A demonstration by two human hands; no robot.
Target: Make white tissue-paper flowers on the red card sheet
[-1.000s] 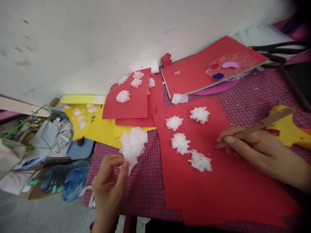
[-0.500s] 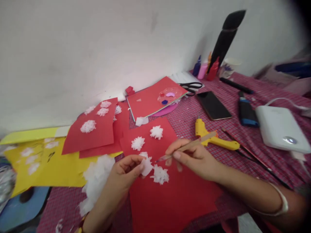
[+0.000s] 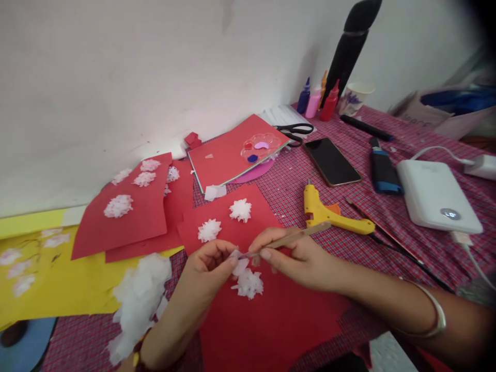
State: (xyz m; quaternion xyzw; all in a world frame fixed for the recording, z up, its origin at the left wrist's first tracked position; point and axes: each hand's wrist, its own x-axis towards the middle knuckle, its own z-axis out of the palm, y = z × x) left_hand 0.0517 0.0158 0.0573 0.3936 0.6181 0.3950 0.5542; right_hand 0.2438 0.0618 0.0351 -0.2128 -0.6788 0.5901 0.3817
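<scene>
My left hand (image 3: pixel 211 274) pinches a small piece of white tissue paper (image 3: pixel 241 266) between thumb and fingers. My right hand (image 3: pixel 292 258) is closed around a slim wooden stick (image 3: pixel 300 236) with a narrow tip. That tip meets the tissue paper at my left fingertips; the exact contact is hard to make out. Just below the hands, a ruffled white paper flower (image 3: pixel 248 283) rests on a red paper sheet (image 3: pixel 271 325). Two more white flowers (image 3: pixel 241 210) (image 3: pixel 210 230) lie higher on the same sheet. Beside my left forearm is a heap of white tissue pieces (image 3: pixel 141 294).
A yellow glue gun (image 3: pixel 329 214), a phone (image 3: pixel 332 161), a paintbrush (image 3: pixel 383 235) and a white power bank (image 3: pixel 437 196) lie to the right. Scissors (image 3: pixel 294 129), a paint palette (image 3: pixel 259 147) and paint bottles (image 3: pixel 329 103) are behind. Red sheets with flowers (image 3: pixel 135 227) overlap yellow paper (image 3: pixel 77 284) at left.
My hands have come closer together, and the stick's tip has moved left onto the tissue piece. The camera view has shifted slightly, moving the table things left in the picture.
</scene>
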